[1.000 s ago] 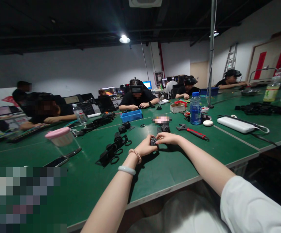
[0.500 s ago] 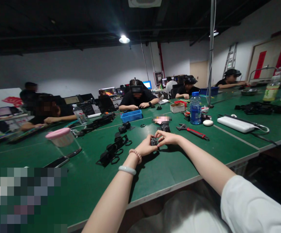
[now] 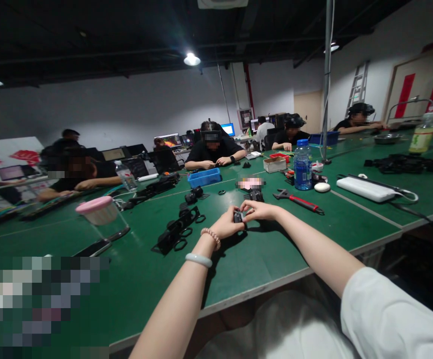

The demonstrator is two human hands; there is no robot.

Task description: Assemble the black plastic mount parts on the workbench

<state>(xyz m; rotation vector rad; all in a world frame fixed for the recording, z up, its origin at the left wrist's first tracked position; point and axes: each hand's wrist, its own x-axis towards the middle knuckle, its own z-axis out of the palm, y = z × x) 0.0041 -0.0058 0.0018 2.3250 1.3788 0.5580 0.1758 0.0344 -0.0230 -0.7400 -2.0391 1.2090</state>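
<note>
The small black part [image 3: 238,217] is held over the bench [image 3: 261,259], left of the wrench [image 3: 302,201] and nearer the wearer. The left grip [image 3: 227,224] is closed on the part. The right grip [image 3: 260,211] has its fingertips against the part; whether they pinch it cannot be told. Best practice: brace the part with the left grip and apply light, even fingertip pressure. Black brackets [image 3: 174,232] lie farther left of the wrench. The fingers cover much of the part; its remaining detail is too small to make out.
</note>
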